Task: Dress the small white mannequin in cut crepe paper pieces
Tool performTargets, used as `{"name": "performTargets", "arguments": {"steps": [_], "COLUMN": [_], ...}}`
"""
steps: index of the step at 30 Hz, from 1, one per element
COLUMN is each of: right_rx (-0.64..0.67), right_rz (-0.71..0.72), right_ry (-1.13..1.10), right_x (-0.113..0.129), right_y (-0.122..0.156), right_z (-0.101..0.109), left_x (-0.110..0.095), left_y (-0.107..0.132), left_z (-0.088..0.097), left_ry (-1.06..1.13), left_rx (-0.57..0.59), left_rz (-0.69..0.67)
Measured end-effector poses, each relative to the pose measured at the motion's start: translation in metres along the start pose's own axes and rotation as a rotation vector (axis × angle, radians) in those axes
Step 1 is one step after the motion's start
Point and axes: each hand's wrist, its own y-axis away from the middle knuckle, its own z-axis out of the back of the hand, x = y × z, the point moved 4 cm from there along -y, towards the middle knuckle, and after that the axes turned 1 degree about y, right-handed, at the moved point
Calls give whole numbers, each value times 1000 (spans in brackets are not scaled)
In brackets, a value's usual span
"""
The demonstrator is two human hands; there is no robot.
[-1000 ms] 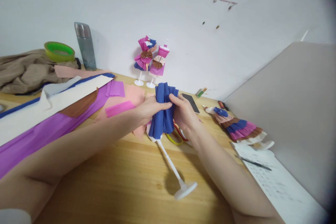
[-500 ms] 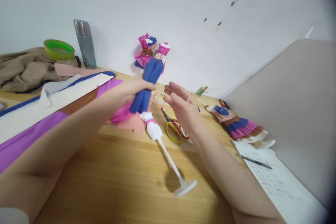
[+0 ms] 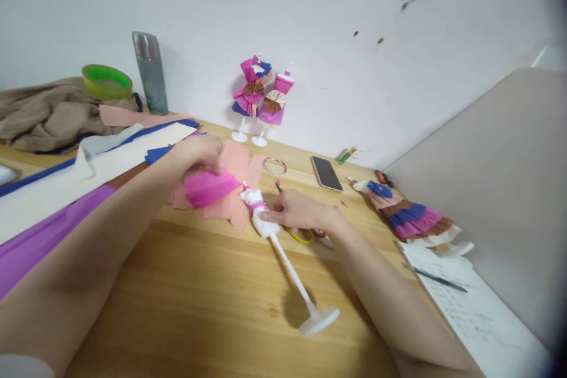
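Observation:
A small white mannequin [image 3: 258, 217] lies on the wooden table [image 3: 212, 307], its pole [image 3: 290, 271] and round base [image 3: 319, 321] pointing toward me. My right hand [image 3: 296, 211] pinches the mannequin's torso with closed fingers. My left hand [image 3: 198, 151] is curled, knuckles up, over a magenta crepe sheet [image 3: 207, 186] and peach sheets [image 3: 237, 160]. A strip of blue pleated crepe paper [image 3: 157, 154] sticks out from under that hand to the left and lies low on the paper pile.
Yellow and red scissors [image 3: 305, 236] lie under my right wrist. A phone [image 3: 326, 173], a tape ring [image 3: 274, 165], two dressed mannequins [image 3: 261, 97], a flask [image 3: 151, 74], green tape [image 3: 107, 81], long paper sheets [image 3: 53, 189], a finished paper dress [image 3: 410, 218] and a pen on printed paper [image 3: 436, 279] surround them.
My left hand has carried the blue pleated paper off the mannequin, up and then down to the left onto the paper pile. My right hand let go, then dropped onto the bare mannequin torso.

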Motion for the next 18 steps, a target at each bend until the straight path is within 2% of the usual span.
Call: {"name": "performTargets", "arguments": {"steps": [3,6,11,14,18], "right_rx": [41,60,-4,-106,-313], "right_rz": [27,63,50,42,29], "right_ry": [-157,-294,-364,-402,-574], "right_x": [-4,-7,-2,-3,-15], "right_y": [-3,-8,-7,1,7], "right_z": [-6,-12,-3,12,30], "left_x": [-10,-12,-11,-18,-28], "left_y": [5,6,7,14,25], "left_z": [-11,-15,0,18,35], "left_ry": [-95,-116,-122,-40,21], "left_rx": [30,96,149,72,-54], "left_rz": [19,-20,-28,0,19]}}
